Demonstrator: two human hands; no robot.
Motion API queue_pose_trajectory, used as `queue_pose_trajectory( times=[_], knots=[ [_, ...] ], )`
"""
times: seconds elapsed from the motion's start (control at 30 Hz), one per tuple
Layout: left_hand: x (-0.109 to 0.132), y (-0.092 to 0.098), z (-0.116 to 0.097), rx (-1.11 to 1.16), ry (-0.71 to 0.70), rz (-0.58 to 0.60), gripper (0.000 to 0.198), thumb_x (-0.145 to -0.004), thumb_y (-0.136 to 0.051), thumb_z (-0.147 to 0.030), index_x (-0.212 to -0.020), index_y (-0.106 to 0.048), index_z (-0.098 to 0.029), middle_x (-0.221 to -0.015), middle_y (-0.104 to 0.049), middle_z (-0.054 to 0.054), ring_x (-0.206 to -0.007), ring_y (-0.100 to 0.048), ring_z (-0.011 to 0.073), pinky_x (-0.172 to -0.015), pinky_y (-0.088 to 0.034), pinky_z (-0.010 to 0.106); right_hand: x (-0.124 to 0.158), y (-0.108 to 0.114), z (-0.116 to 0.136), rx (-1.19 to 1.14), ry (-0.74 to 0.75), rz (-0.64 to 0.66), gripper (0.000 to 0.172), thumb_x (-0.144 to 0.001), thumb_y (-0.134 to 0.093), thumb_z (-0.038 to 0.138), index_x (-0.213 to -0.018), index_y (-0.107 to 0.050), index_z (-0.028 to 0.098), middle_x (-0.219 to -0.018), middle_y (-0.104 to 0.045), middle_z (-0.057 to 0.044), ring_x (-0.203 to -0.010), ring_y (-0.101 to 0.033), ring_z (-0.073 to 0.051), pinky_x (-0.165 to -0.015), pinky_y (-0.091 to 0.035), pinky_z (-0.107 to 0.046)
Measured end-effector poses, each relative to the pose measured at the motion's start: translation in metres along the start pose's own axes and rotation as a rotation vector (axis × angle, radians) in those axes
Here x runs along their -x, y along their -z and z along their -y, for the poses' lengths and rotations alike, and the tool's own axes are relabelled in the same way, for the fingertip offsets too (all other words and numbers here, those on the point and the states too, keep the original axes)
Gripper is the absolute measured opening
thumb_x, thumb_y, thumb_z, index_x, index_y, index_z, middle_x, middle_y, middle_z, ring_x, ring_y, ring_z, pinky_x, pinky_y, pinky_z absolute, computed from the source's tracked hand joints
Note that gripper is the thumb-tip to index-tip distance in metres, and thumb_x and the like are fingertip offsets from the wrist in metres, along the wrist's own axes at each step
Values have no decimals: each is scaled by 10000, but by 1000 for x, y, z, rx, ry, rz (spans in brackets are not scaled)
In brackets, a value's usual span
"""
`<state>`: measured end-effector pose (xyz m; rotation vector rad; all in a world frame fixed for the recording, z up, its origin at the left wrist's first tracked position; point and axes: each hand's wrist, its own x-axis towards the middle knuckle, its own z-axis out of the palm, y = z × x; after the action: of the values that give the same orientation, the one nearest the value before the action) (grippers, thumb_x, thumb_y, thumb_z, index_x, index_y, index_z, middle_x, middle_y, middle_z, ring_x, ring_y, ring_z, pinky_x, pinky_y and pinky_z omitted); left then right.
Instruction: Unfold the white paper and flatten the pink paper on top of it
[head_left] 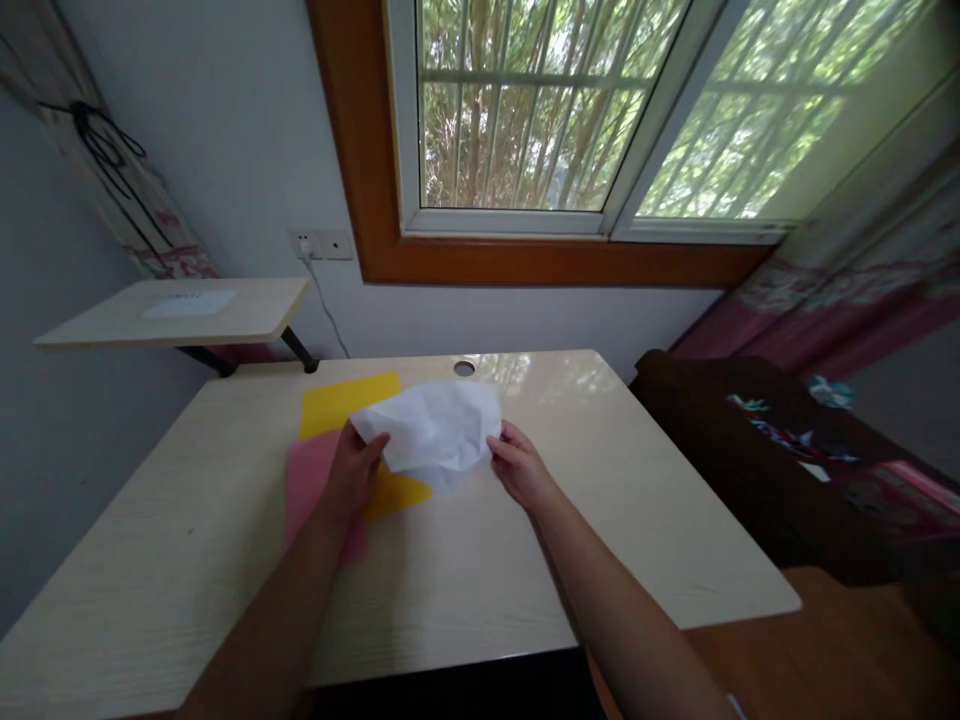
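Note:
A thin white sheet (439, 428), creased and slightly see-through, is stretched between my two hands above the desk. Its left end is pinched by my left hand (356, 460), thumb on top. At the right end, my right hand (517, 462) grips the edge between thumb and fingers. Under the left hand and the sheet lie a yellow sheet (349, 395) and a pink sheet (307, 480), flat on the desk and partly covered by my hand and forearm. Whether the white sheet is paper or cloth, I cannot tell.
The pale wooden desk (645, 500) has a round cable hole (464, 368) near its back edge. A raised shelf (262, 305) bearing a white label stands at the back left. A wall socket (321, 244) has a cable plugged in. Dark brown furniture (720, 450) with small items stands at right.

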<state>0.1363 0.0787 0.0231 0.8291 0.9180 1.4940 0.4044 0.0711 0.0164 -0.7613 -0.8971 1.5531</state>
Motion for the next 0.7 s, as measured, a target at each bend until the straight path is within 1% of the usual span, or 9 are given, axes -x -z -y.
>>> queue_pose_trajectory(
  times=[0.1, 0.17, 0.23, 0.33, 0.4, 0.5, 0.6, 0.7],
  knots=[
    [-5, 4, 1, -12, -54, -106, 498, -644, -882, -315, -1050, -613, -208, -1058, -693, 26, -923, -667, 162, -831, -539, 297, -3, 1, 1, 4, 40, -69, 250, -728, -822, 347, -914, -710, 223, -875, -725, -5, -753, -624, -166, -683, -472, -267],
    [-7, 6, 1, -16, -85, -160, 462, -659, -871, -336, -1016, -610, -205, -1030, -678, 18, -924, -652, 153, -826, -535, 287, -2, 1, 2, 22, 52, -92, 234, -724, -825, 342, -883, -704, 221, -846, -716, -3, -730, -610, -162, -667, -462, -267],
    [-8, 7, 0, -22, -105, -200, 426, -684, -854, -360, -986, -595, -206, -999, -653, 5, -888, -634, 138, -787, -531, 264, 0, 1, 3, 36, 49, -79, 221, -728, -823, 340, -868, -700, 220, -845, -712, -9, -735, -609, -170, -676, -465, -279],
    [-8, 8, -2, -66, -128, -256, 361, -753, -795, -418, -907, -539, -215, -874, -586, -34, -739, -576, 103, -672, -496, 218, 7, 0, 4, 31, 19, -29, 198, -736, -818, 334, -840, -693, 221, -843, -706, -20, -738, -613, -180, -683, -476, -301],
    [-7, 9, -2, -127, -166, -297, 349, -805, -736, -462, -861, -489, -222, -804, -533, -49, -676, -531, 98, -628, -465, 204, 10, -2, 4, 27, -20, 8, 194, -731, -821, 325, -827, -691, 217, -818, -696, -22, -707, -607, -175, -659, -477, -302],
    [-4, 10, -3, -265, -213, -358, 330, -864, -652, -504, -859, -467, -231, -808, -524, -38, -692, -527, 113, -627, -447, 208, 12, -5, 4, 25, -68, 32, 213, -728, -822, 326, -849, -688, 214, -789, -678, -18, -645, -580, -157, -592, -454, -286],
    [0, 12, -8, -426, -178, -415, 309, -904, -591, -518, -862, -482, -233, -804, -527, -26, -697, -524, 131, -606, -425, 219, 11, -7, 5, 3, -49, -14, 227, -738, -818, 345, -824, -649, 220, -728, -637, 7, -580, -525, -130, -528, -400, -259],
    [1, 17, -16, -578, -138, -458, 312, -923, -551, -535, -874, -519, -229, -817, -561, -10, -726, -543, 152, -609, -420, 239, 11, -7, 9, -33, -23, -81, 296, -735, -824, 350, -742, -560, 217, -670, -586, 34, -565, -495, -115, -520, -380, -238]
  ],
)
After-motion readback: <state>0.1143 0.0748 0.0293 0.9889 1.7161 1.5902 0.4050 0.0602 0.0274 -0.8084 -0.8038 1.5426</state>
